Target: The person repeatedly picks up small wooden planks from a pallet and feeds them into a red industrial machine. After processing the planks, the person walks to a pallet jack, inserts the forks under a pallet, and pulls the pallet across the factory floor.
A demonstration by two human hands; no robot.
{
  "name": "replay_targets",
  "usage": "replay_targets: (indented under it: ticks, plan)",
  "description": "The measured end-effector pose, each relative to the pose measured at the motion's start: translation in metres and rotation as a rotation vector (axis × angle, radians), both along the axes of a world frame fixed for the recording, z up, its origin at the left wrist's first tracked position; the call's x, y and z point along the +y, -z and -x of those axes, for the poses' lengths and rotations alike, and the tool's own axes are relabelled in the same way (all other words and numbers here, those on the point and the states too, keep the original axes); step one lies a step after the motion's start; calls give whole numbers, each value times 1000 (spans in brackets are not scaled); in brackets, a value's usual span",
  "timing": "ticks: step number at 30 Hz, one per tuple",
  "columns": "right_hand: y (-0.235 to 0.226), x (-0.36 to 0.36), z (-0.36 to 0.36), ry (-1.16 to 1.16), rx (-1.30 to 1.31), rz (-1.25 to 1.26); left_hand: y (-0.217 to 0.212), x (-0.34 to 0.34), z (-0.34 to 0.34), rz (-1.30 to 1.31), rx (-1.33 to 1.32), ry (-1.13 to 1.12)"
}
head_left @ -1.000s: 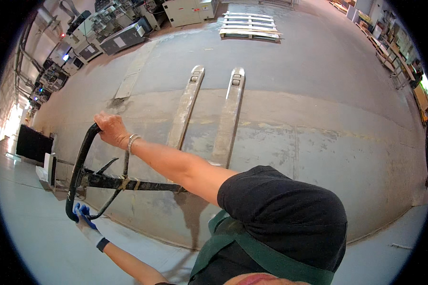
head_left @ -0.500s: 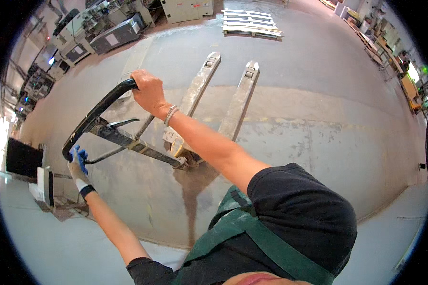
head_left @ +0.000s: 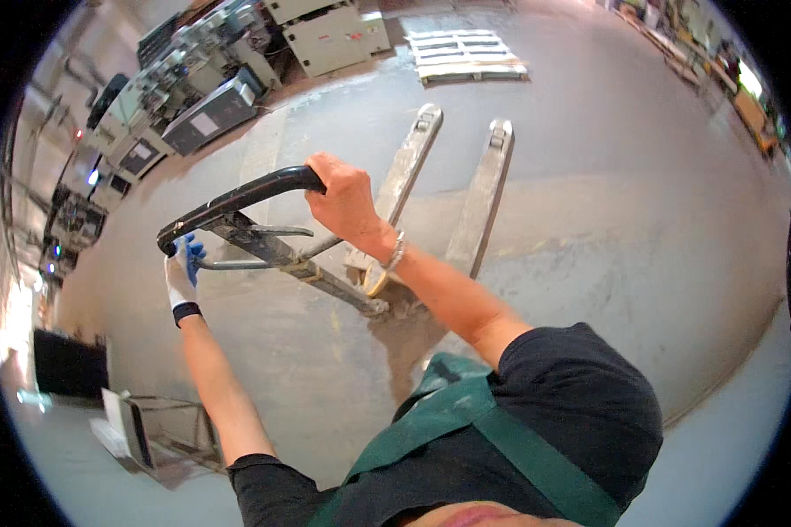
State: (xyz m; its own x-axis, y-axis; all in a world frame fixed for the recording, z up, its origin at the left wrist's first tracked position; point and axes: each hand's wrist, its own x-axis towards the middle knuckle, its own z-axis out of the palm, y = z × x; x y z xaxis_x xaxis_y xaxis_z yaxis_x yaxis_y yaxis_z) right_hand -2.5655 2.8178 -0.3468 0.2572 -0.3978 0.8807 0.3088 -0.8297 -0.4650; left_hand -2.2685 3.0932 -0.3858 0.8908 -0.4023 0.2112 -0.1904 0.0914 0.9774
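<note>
A pallet jack [head_left: 325,285] stands on the floor before me, its two worn forks [head_left: 479,202] pointing away to the far side. My right hand [head_left: 341,200], bare with a bracelet at the wrist, is wrapped round the right end of its black handle [head_left: 246,193]. At the handle's left end, my left hand [head_left: 183,270] grips it in a white and blue glove, with its fingers partly hidden. A release lever [head_left: 279,231] sits below the handle's middle, touched by neither hand.
Beyond the fork tips a pale wooden pallet [head_left: 466,57] lies on the floor. Machines [head_left: 211,97] and a cream cabinet [head_left: 330,42] line the far left. A wheeled frame with a white panel [head_left: 130,430] stands at the lower left. Benches [head_left: 677,57] run along the far right.
The handle and both my hands have shifted rightward in view, and the handle's tilt has become flatter. The forks also appear farther right. Both hands keep their hold.
</note>
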Motion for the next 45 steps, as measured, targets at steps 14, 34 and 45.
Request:
replay_targets:
  ticks: [14,34,45]
  plan:
    - [34,179,2,178,78,-105,36,-105,-190,123,-207,603]
    - [93,116,54,1217,-139,-143,18,-296,-40,78,-605,896]
    - [93,121,40,1119,-169,-181,38,-320,-45,-18,-537,699]
